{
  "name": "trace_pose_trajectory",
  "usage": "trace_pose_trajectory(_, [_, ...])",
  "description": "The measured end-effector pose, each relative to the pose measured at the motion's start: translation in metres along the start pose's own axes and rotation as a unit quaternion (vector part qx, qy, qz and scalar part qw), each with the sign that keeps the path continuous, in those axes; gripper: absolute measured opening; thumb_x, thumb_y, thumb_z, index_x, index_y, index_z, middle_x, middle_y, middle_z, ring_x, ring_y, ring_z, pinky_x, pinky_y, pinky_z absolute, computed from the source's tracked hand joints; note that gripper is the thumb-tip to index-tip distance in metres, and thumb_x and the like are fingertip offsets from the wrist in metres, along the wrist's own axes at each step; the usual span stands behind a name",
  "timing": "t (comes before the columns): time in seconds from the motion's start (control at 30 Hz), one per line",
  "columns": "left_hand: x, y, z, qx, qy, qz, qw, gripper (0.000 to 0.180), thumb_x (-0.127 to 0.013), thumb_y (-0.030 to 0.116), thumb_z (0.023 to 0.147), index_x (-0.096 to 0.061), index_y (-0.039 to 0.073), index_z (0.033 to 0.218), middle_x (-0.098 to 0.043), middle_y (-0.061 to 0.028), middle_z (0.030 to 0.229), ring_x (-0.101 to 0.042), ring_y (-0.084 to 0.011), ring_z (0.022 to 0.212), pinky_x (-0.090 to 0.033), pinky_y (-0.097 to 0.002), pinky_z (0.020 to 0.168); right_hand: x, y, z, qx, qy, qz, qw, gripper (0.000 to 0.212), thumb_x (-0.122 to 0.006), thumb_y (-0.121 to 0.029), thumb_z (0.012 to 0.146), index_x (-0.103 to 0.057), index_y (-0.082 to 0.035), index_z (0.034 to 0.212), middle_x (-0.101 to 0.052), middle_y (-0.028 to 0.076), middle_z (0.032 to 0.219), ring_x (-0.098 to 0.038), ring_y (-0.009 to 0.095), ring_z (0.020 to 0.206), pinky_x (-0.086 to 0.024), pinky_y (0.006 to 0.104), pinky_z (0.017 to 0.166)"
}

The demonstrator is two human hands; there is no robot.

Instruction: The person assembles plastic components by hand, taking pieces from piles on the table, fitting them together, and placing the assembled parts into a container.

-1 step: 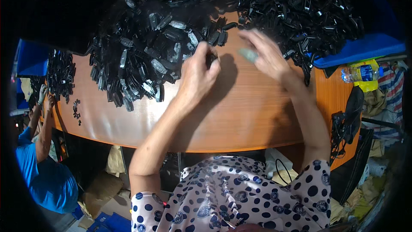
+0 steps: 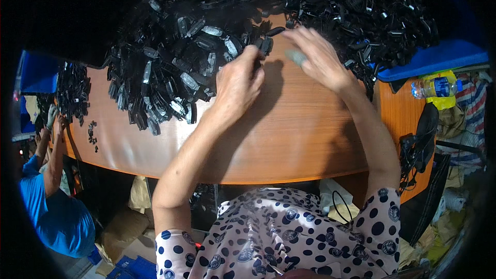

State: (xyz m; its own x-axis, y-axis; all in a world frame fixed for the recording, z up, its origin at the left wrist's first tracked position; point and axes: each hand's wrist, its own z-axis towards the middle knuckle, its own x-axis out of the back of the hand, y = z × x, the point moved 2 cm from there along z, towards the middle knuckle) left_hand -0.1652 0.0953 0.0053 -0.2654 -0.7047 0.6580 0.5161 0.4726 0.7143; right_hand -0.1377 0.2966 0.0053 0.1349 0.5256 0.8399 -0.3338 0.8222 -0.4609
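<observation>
My left hand (image 2: pixel 238 80) has its fingers curled in over the wooden table, at the right edge of a heap of small black oblong parts (image 2: pixel 188 80), some with shiny grey faces. Something dark shows between its thumb and fingers, too hidden to name. To the right, my right hand (image 2: pixel 321 62) is held with its fingers stretched out and partly blurred, nothing seen in its grasp. A greenish cover wraps its thumb (image 2: pixel 296 57). Just beyond its fingertips lies a second heap of black parts (image 2: pixel 356 15), with small metal frames among them. A few black pieces (image 2: pixel 265 45) lie between the heaps.
A blue tray edge (image 2: pixel 434 61) borders the right heap. A clear bottle (image 2: pixel 436 87) lies on a yellow packet at the right, near black cables (image 2: pixel 408 163). At the far left, a co-worker in a blue shirt (image 2: pixel 57 217) works beside another black heap (image 2: pixel 72 93).
My left hand has shifted slightly up and turned, so less of the dark thing shows. My right hand has moved slightly, its fingers still spread toward the right heap.
</observation>
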Motion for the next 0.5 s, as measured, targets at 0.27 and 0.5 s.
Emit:
trace_pose_trajectory(0.27, [-0.034,0.002,0.07,-0.139,-0.198,0.4,0.884,0.026,-0.058,0.001,0.079,-0.065,0.011,0.102,-0.053,-0.012,0.112,-0.063,-0.027,0.092,-0.055,-0.035,0.071,-0.031,0.05,0.052,0.066,-0.055,-0.154,0.984,0.026,-0.06,-0.002,0.075,-0.059,0.0,0.101,-0.058,0.013,0.102,-0.052,0.032,0.097,-0.046,0.0399,0.086])
trace_pose_trajectory(0.5, [-0.027,0.015,0.054,-0.217,-0.263,0.428,0.837,0.018,-0.057,0.001,0.08,-0.064,0.006,0.096,-0.055,-0.0112,0.111,-0.063,-0.0253,0.096,-0.052,-0.0348,0.08,-0.028,0.032,0.01,0.12,-0.033,-0.147,0.981,0.016,-0.063,0.002,0.069,-0.059,0.0,0.085,-0.054,0.011,0.095,-0.052,0.031,0.094,-0.045,0.0397,0.084])
